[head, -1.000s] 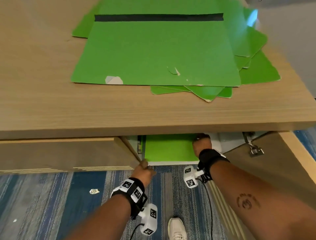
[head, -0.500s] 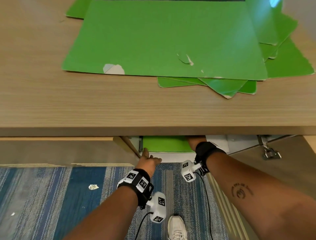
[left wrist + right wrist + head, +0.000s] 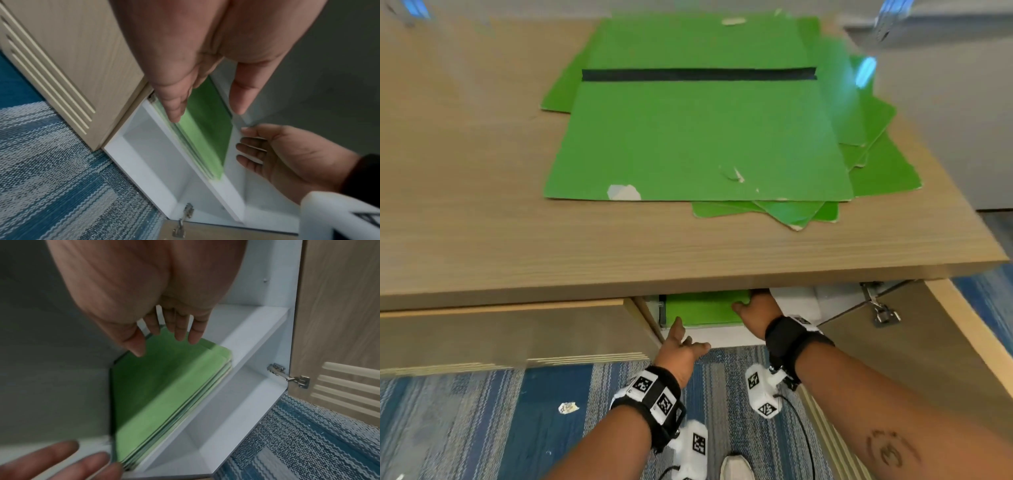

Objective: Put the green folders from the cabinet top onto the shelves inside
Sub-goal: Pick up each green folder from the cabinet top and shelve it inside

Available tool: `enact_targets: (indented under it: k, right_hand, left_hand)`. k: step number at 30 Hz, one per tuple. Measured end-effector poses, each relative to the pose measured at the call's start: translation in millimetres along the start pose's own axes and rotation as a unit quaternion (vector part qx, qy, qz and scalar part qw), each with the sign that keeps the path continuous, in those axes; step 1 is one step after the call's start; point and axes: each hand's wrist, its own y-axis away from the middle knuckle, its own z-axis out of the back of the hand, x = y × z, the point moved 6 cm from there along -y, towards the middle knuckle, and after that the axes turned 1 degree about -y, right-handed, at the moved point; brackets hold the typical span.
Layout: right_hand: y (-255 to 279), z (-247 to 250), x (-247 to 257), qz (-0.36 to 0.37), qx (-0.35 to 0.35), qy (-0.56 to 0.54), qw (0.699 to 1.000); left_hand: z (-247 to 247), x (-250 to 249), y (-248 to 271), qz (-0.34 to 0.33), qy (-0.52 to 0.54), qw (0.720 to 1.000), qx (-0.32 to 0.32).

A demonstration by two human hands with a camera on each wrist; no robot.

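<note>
A loose pile of green folders (image 3: 698,137) lies on the wooden cabinet top (image 3: 482,222); the top one has a black strip. Inside, a neat stack of green folders (image 3: 702,310) lies flat on the white shelf (image 3: 236,353). My left hand (image 3: 681,344) hovers at the shelf's front left, fingers straight, holding nothing. My right hand (image 3: 755,310) is at the stack's right edge, under the cabinet top, fingers straight; in the right wrist view its fingertips (image 3: 193,337) hang just over the stack (image 3: 164,386). The left wrist view shows both hands flanking the stack (image 3: 207,133).
The right cabinet door (image 3: 911,359) stands open with its metal hinge (image 3: 883,313) showing. The left door (image 3: 500,332) is shut. A lower white compartment (image 3: 156,146) sits under the shelf. Blue striped carpet, a paper scrap (image 3: 567,407) and my shoe (image 3: 736,467) are below.
My left hand has let go of the stack's front corner and straightened its fingers. My right hand has drawn back slightly from under the top. The head view has tilted up.
</note>
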Motion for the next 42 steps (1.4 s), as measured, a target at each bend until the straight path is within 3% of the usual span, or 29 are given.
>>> enact_targets:
  k: [5,13,16,22,28,33,37,42]
  right_hand:
    - [85.4,29.0,30.6,0.043,0.038,-0.031,0.998]
    - [202.5,111.4,132.8,0.087,0.048,-0.095,0.991]
    - [227.7,147.0,173.0,0.111,0.007,-0.119,0.987]
    - [199.7,218.5,204.1,0.072,-0.131,-0.127,0.980]
    - [137.2,267.3,192.9,-0.044,-0.200,-0.066,0.976]
    - [94.2,274.8,163.5,-0.147,-0.169,-0.020,0.974]
    - [70.7,271.0,149.0,-0.185,-0.164,0.041,0.968]
    - [59.3,276.4,149.5,-0.190,-0.131,-0.047,0.972]
  left_hand:
    - [-7.1,-38.0,62.2,-0.003,-0.032,0.999,0.041]
    - [-1.4,-162.5,179.4,-0.110,-0.137,0.978,0.111]
    - [16.3,-205.3,215.2,-0.161,-0.165,0.967,0.104]
    - [53.5,-263.3,238.9,-0.213,-0.177,0.958,0.078]
    - [76.3,-287.3,223.0,-0.218,-0.201,0.954,0.040]
    - [82.4,-293.1,202.4,-0.196,-0.204,0.959,0.015]
    - [82.3,-298.4,191.8,-0.177,-0.201,0.963,0.011]
    - [90.2,-311.5,185.4,-0.185,-0.207,0.961,-0.011]
